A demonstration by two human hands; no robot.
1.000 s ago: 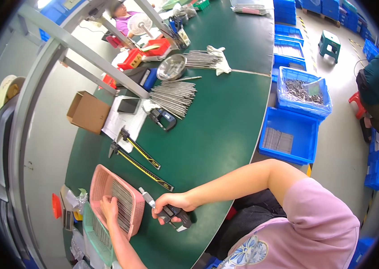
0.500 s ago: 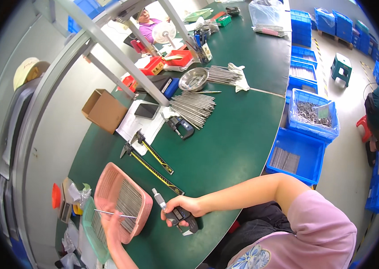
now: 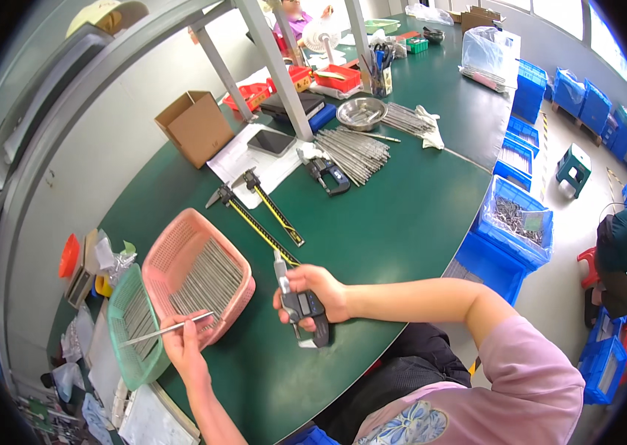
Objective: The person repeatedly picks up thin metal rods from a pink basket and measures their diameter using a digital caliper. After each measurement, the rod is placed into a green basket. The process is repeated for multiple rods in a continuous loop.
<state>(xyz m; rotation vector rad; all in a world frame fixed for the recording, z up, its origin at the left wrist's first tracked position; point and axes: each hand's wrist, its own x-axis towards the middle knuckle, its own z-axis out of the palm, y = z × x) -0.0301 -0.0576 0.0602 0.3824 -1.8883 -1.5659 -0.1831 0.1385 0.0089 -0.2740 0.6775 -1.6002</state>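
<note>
My left hand (image 3: 184, 345) is closed on a thin metal rod (image 3: 156, 335), holding it across the front rims of two baskets. Beneath it, a pink plastic basket (image 3: 242, 298) and a green one (image 3: 117, 348) both hold many similar rods. My right hand (image 3: 319, 293) grips a digital micrometer (image 3: 301, 308), its grey thimble pointing away from me and its frame toward me. Just beyond the micrometer lie two digital calipers (image 3: 255, 227) with dark jaws and yellow-marked beams. The rod and the micrometer are apart.
Farther back lie another micrometer (image 3: 328, 176), a fan of rods (image 3: 354, 156), a metal bowl (image 3: 362, 113), a phone (image 3: 272, 142) on paper and a cardboard box (image 3: 196, 132). Grey posts (image 3: 284, 74) rise at the table's far side. Blue crates (image 3: 493, 268) line the right edge.
The view has shifted and turned. My left hand has brought the rod toward me, and its end now points to the lower left. The micrometer stays in my right hand.
</note>
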